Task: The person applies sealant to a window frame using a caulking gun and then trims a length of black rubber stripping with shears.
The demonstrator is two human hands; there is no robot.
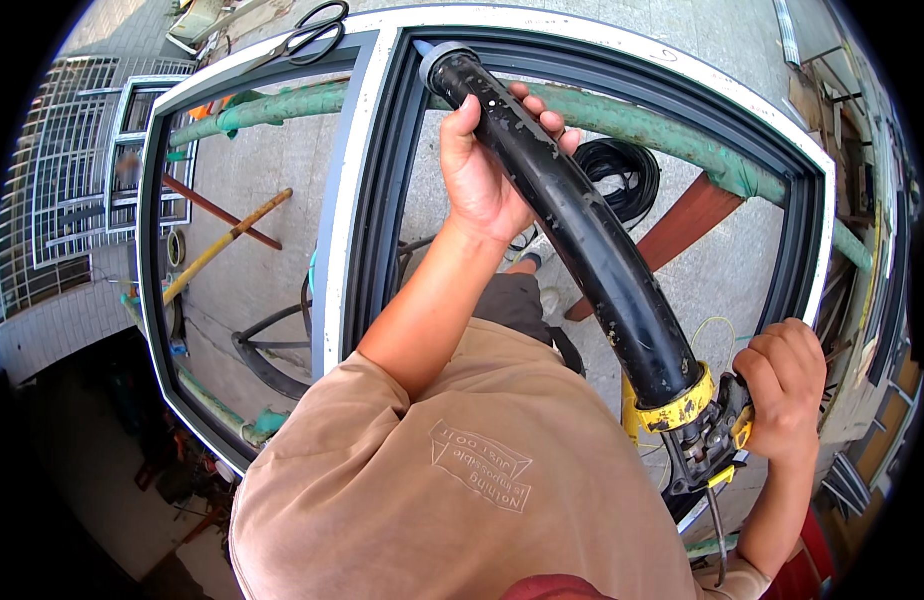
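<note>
Outdoors, over a concrete floor point(272, 170), the left hand point(487, 165) wraps its fingers point(537, 112) around the caulking gun point(582, 235) near its nozzle, while the right hand point(782, 385) grips the handle end. Long, black, scuffed and tubular with a yellow collar, the gun lies across the grey-and-white window frame point(357, 170), nozzle pointing away toward the frame's far rail. Scissors point(317, 30) rest beyond that rail.

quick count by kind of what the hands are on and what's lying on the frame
Caulking gun, black tube with yellow collar, left hand on the barrel, right hand at the trigger: 1
Window frame, dark with white edge: 1
Scissors, black handles, lying at the frame's top edge: 1
Green-wrapped support bar under the frame: 1
Total: 4
</note>
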